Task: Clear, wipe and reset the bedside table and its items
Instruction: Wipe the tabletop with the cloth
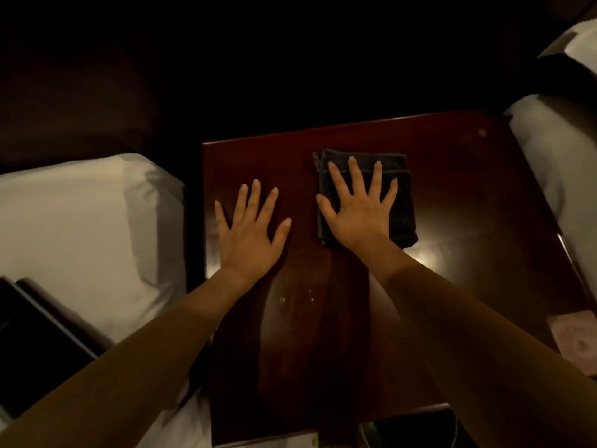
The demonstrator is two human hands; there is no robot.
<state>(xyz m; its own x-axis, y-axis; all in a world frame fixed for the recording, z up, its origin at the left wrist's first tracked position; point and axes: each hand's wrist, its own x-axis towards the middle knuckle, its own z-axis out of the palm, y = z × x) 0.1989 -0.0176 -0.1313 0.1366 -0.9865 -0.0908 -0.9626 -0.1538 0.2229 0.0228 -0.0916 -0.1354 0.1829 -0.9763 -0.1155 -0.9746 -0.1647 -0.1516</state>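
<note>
The dark glossy wooden bedside table [468, 195] fills the middle of the head view. A folded dark cloth [403, 195] lies on its far middle part. My right hand [358, 211] lies flat on the cloth with fingers spread and straight. My left hand [250, 231] rests flat on the bare tabletop to the left of the cloth, fingers also spread. Neither hand grips anything.
A white pillow [84, 227] on a bed lies left of the table, with a dark flat object [35, 347] beside it at the lower left. More white bedding [559, 156] is at the right. A dark item [416, 428] sits at the table's near edge; a pale patterned thing [575, 337] lies at right.
</note>
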